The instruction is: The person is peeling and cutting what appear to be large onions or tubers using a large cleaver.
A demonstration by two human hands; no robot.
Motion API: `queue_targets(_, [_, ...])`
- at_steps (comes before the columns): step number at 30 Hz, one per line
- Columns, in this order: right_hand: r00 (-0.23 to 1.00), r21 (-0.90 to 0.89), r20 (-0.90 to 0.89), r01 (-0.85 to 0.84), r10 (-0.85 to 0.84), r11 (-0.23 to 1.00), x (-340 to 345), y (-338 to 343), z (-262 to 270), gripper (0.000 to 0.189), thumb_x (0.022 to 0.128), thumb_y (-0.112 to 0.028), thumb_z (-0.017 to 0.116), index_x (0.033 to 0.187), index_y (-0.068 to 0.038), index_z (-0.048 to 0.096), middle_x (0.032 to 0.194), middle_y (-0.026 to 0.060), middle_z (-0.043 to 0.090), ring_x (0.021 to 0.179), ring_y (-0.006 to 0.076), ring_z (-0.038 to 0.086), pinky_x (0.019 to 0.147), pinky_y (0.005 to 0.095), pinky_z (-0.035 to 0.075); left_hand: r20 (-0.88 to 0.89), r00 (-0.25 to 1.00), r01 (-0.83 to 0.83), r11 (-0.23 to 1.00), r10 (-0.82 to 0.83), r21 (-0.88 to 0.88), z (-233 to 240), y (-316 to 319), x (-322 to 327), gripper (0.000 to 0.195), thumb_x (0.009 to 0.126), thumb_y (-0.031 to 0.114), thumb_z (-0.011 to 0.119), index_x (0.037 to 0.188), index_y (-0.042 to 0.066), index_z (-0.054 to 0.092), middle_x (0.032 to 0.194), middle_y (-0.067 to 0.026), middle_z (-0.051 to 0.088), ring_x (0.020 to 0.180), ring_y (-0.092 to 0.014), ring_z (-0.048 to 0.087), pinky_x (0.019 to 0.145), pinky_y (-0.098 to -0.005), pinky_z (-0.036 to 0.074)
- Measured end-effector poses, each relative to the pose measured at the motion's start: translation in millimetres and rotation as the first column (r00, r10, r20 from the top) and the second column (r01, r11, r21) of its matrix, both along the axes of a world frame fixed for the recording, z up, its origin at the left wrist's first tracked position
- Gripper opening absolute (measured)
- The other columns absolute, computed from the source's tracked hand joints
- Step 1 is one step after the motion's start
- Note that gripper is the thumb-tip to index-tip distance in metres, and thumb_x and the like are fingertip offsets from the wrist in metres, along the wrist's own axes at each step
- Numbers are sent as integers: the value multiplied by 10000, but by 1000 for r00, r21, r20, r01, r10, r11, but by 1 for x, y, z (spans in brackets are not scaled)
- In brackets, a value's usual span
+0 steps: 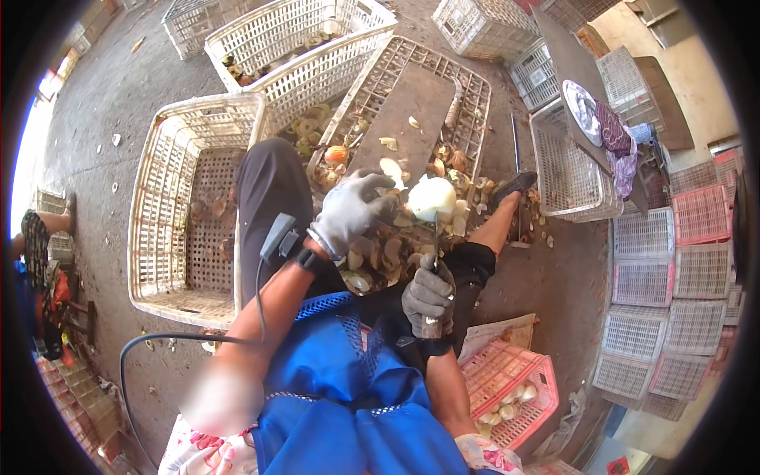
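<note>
My right hand (428, 297), in a grey work glove, grips a knife (436, 234) with its blade pointing away from me. A peeled white onion (431, 197) sits at the blade's far end; whether it is stuck on the tip or rests behind it, I cannot tell. To the left, my gloved left hand (355, 205) has its fingers apart and appears to hold nothing. Just past its fingertips are pale onion peels (392, 169), lying on a board (409, 113) across an upturned plastic crate (475, 83). More onion scraps (380, 252) lie heaped between my legs.
A white crate (142, 208) stands at my left, with another long white crate (309, 77) holding scraps beyond it. A pink crate (534, 409) of peeled onions sits at lower right. Crates (665, 297) are stacked along the right. A cable (178, 337) runs by my left arm.
</note>
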State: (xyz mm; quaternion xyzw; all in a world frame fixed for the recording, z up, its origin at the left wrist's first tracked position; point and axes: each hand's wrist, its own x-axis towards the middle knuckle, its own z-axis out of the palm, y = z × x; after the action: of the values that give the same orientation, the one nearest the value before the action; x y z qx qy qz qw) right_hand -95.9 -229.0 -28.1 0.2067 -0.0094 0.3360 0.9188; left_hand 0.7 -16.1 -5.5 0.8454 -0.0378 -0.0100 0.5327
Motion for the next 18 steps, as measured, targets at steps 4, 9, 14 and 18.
queue_targets(4, [999,-145,2,-45,46,988,-8,-4,6,451,1099,-180,346,1426,111,456,624,-13,471,459,58,451,402,229,425,20,998,61,981,-58,-182,28,2,-11,457,908,367,696,1288,112,686,1203,-141,708,1068,-313,680,935,-416,525])
queue_targets(9, [1000,-585,14,-5,17,811,-18,-10,17,400,1109,-211,395,1339,93,515,593,-34,425,412,41,387,354,228,337,-180,970,73,902,-163,-426,32,-3,-14,494,921,250,738,1351,32,630,1159,-137,727,1032,-184,684,899,-317,527])
queue_targets(14, [996,-718,62,-5,71,696,-26,-15,10,356,1100,-317,481,1252,-12,582,584,-45,435,403,45,393,360,236,351,-185,957,79,819,-221,-568,25,3,-15,478,860,110,686,1320,-14,646,1111,-96,731,984,-146,658,873,-309,530])
queue_targets(18, [996,-745,23,-37,81,666,-28,-17,8,356,1096,-330,489,1256,-28,590,577,-38,444,396,47,391,359,238,347,-173,961,87,829,-216,-552,33,5,-17,493,817,57,658,1304,-24,656,1108,-100,736,991,-144,665,874,-310,535])
